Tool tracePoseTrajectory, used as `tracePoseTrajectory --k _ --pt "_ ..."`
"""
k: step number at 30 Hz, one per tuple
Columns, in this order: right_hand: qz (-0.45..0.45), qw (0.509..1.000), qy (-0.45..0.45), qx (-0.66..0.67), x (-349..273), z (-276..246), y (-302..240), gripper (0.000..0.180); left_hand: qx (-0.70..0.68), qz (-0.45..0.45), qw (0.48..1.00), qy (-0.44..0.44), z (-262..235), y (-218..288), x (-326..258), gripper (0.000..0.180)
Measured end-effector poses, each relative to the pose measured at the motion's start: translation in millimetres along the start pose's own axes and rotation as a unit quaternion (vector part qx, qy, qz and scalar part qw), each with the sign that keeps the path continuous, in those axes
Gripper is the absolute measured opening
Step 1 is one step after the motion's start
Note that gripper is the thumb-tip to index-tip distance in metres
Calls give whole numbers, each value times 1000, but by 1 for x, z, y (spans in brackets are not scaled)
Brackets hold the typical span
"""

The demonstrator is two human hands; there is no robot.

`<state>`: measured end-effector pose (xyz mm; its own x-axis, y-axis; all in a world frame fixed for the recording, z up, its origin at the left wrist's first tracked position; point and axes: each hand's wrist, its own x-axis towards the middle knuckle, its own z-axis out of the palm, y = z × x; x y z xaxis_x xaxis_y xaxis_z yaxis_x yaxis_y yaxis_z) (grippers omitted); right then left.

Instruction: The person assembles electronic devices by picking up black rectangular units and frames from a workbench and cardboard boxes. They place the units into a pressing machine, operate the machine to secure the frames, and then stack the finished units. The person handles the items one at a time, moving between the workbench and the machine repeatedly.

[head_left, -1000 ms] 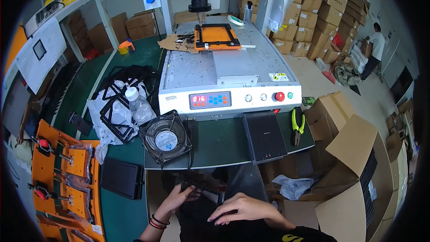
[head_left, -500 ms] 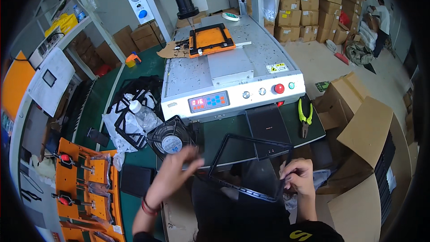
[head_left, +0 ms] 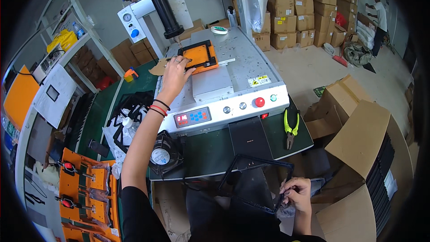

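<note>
Left hand stretched out over the machine bed, fingers spread & resting on the left edge of the orange plate, not gripping it. Plate sits in a black frame under the black nozzle. Right hand low by the lap, fingers pinched on the corner of a thin black frame, held tilted in front of the bench. Yellow pliers lie on bench, right side.
</note>
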<state>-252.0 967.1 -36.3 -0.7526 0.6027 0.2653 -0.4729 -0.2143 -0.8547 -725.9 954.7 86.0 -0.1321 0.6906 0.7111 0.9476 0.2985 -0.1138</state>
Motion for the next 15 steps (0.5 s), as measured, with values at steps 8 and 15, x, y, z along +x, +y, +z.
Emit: tracePoseTrajectory --k 8,15 --pt "19 999 -38 -14 6 1 1 6 12 44 995 -90 3 -13 8 31" --pt "43 997 -67 -13 5 7 7 9 74 71 992 -70 -5 -6 11 41"
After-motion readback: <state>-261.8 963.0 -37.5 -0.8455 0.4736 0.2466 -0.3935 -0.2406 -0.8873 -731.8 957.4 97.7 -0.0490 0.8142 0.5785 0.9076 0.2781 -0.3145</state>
